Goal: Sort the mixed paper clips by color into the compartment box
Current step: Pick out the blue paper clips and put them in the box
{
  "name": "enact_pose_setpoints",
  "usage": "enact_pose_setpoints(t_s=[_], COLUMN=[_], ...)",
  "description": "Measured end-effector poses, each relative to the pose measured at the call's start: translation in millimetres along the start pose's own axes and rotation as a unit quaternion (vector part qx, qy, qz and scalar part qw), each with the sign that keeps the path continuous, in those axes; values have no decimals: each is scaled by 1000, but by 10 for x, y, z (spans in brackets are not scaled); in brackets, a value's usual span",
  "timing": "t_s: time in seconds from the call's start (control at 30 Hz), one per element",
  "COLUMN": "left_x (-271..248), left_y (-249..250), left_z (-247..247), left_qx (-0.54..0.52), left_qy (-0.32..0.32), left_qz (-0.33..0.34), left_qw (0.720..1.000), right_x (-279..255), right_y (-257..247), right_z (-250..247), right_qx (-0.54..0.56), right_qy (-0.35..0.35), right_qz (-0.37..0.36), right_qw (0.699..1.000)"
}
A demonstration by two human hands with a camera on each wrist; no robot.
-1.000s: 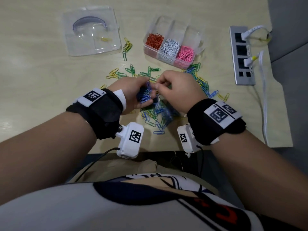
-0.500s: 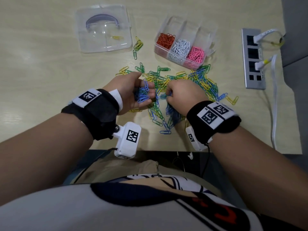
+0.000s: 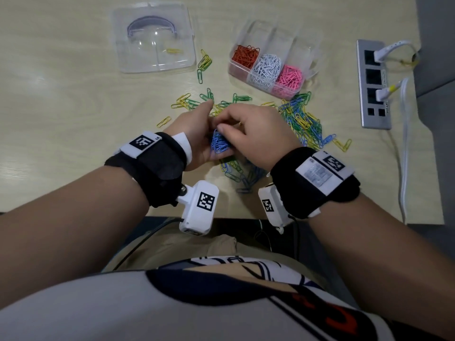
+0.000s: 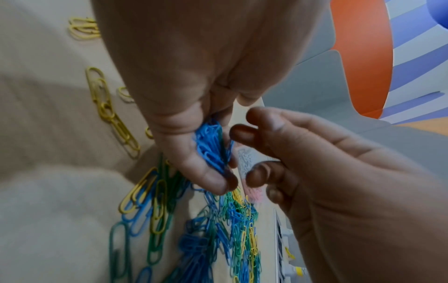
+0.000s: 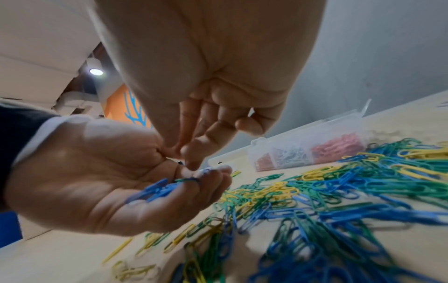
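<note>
My left hand (image 3: 209,136) is cupped, palm up, and holds a bunch of blue paper clips (image 3: 219,145) just above the table. In the left wrist view its thumb (image 4: 206,172) presses on the bunch (image 4: 211,149). My right hand (image 3: 234,126) reaches over it. Its fingertips (image 5: 191,162) touch the left fingers beside the blue clips (image 5: 157,189), and I see nothing pinched between them. The clear compartment box (image 3: 305,45) at the back right holds red (image 3: 245,56), white (image 3: 267,68) and pink clips (image 3: 289,78). Mixed blue, green and yellow clips (image 3: 302,121) lie before it.
A clear plastic lid (image 3: 152,38) lies at the back left with a few yellow and green clips beside it. More blue clips (image 3: 236,171) lie under my hands near the table's front edge. A grey power strip (image 3: 373,84) with white cables sits at the right.
My right hand came up from the pile on the table to the bunch in my left hand. The left hand stayed in place with its blue clips.
</note>
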State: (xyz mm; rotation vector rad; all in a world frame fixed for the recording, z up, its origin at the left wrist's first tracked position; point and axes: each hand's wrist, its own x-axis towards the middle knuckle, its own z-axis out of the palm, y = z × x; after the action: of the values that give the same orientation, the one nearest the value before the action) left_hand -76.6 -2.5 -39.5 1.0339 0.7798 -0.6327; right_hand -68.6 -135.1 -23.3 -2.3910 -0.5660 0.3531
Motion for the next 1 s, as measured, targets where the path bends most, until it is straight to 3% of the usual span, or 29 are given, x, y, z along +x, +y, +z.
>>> enact_pose_setpoints(t_s=[0.07, 0.2, 0.33, 0.87, 1.0], left_x=[-8, 0, 12, -25, -29], left_y=[-9, -19, -15, 56, 64], left_z=[3, -32, -26, 5, 3], left_qx=[-5, 0, 9, 22, 25], left_qy=[1, -6, -2, -42, -49], left_qz=[6, 7, 0, -3, -6], left_qw=[1000, 1000, 1000, 999, 998], right_x=[17, 25, 55, 101, 131], right_y=[65, 116, 67, 65, 63], right_z=[20, 28, 46, 22, 9], right_qx=[-19, -109, -143, -124, -172], right_qy=[15, -50, -50, -49, -65], right_qz=[4, 27, 25, 21, 5], right_qw=[1000, 992, 988, 991, 983])
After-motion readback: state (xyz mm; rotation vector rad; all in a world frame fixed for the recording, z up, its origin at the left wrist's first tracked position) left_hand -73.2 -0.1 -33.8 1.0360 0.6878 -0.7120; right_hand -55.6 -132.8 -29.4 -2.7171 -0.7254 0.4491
